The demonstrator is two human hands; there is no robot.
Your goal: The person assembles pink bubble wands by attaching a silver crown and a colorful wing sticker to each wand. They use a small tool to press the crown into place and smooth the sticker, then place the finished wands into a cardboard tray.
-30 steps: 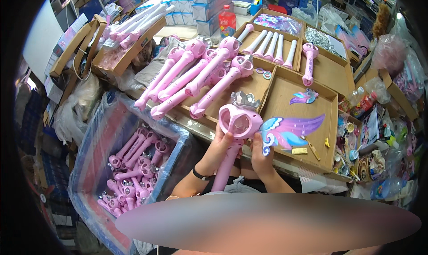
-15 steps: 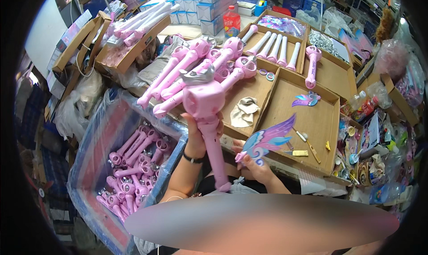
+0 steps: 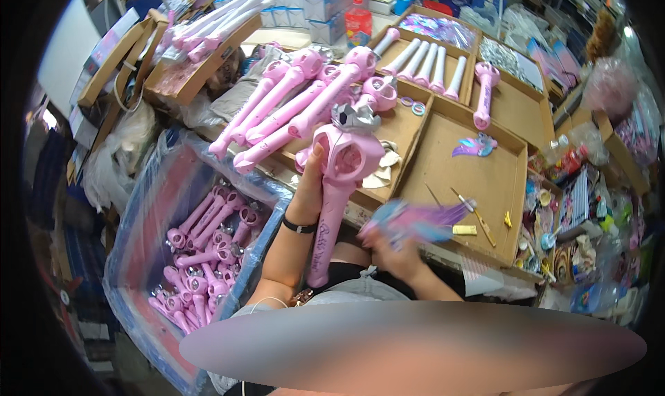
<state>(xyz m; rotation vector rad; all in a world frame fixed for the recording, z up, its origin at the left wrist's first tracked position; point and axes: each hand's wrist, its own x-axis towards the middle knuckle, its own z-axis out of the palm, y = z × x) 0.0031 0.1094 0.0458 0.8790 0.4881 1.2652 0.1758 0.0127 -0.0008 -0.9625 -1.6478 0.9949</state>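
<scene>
The left hand [image 3: 309,195] is gripping a pink toy wand [image 3: 337,188] by its handle just under the head, with the fingers wrapped round the far side and the thumb lying up along the near edge. The wand is standing nearly upright, its round head and silver crown [image 3: 355,115] above the fingertips and the long handle running down past the wrist, where a black wristband [image 3: 299,226] is sitting.

The right hand [image 3: 391,254] is working lower and to the right of the wand, closed on a wing-shaped piece [image 3: 415,219] in purple and blue. That piece is blurred, so the fingers seem curled round its near end, though the exact hold is hard to read. The wing is sticking out to the right, away from the knuckles, and is not touching the wand.

Beyond the left fingertips, a row of finished wands [image 3: 291,109] is lying in a cardboard tray [image 3: 409,129]. Past the right fingers, another tray [image 3: 478,174] is holding a second wing piece [image 3: 474,145] and a small screwdriver [image 3: 474,216]. Below and left of the left wrist, a plastic-lined box [image 3: 145,209] is holding many more pink wand parts [image 3: 201,250].
</scene>
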